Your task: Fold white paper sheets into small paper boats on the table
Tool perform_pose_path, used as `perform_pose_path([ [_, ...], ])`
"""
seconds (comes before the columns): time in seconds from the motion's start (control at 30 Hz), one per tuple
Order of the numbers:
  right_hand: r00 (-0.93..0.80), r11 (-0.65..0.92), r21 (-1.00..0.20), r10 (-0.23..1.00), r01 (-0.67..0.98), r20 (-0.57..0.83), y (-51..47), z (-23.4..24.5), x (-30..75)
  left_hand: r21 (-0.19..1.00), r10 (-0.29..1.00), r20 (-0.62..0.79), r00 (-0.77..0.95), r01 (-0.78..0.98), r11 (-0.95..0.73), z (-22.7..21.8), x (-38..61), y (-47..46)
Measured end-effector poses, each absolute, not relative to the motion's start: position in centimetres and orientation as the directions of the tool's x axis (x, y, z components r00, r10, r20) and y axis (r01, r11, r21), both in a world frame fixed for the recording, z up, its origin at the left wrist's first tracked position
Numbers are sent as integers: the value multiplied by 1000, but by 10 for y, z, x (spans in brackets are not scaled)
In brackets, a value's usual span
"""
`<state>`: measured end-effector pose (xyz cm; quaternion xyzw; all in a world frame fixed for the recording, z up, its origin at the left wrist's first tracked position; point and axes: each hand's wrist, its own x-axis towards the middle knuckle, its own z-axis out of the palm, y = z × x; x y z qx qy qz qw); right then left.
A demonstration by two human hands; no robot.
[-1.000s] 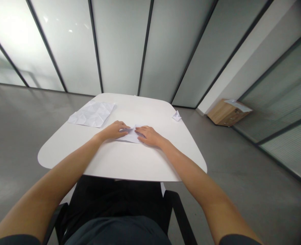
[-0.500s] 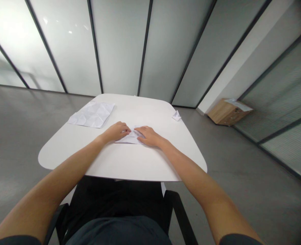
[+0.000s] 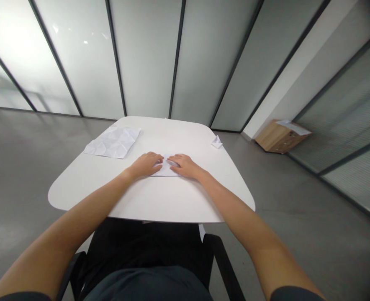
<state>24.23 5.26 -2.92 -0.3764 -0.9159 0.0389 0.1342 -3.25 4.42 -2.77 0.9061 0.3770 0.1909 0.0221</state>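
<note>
A folded sheet of white paper [image 3: 166, 170] lies on the white table [image 3: 172, 198] in front of me, its straight lower edge toward my body. My left hand [image 3: 146, 164] rests over the paper's left part, with thumb and fingers apart and bent a little. On the right part lies my right hand [image 3: 184, 165], fingers stretched toward the left hand and thumb apart from them. A narrow strip of paper shows between the two hands. Both palms hide the paper's side ends, so its full folded shape cannot be made out.
A creased, unfolded white sheet [image 3: 112, 142] lies at the table's back left. Near the right edge stands a small folded paper piece [image 3: 217, 142]. A brown box [image 3: 281, 137] is on the floor by the wall. Black chair armrests [image 3: 222, 263] flank my lap.
My left hand has shifted slightly right, over more of the paper, and its thumb has moved closer to the right hand. The slit seen in the paper's middle no longer shows. My right hand barely moved.
</note>
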Motion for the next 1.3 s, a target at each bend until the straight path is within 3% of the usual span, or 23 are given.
perform_pose_path([
  [0.13,-420,449,-165,889,878,184,57,-26,256,133,692,312,651,691,-710,-27,-34,46],
  [0.27,-260,280,-208,959,937,117,60,-28,266,118,667,306,679,669,-734,-27,-37,47],
  [0.5,-319,357,-312,933,880,166,58,-26,259,123,675,302,673,674,-728,-28,-39,48],
  [0.8,-261,343,-402,934,849,245,53,-21,256,135,692,291,661,687,-714,-27,-39,47],
  [1.03,-472,528,-318,848,787,239,53,-23,256,148,717,286,636,710,-689,-28,-40,46],
  [1.3,-535,563,-254,827,786,176,47,-20,253,153,695,285,660,685,-712,-25,-39,45],
])
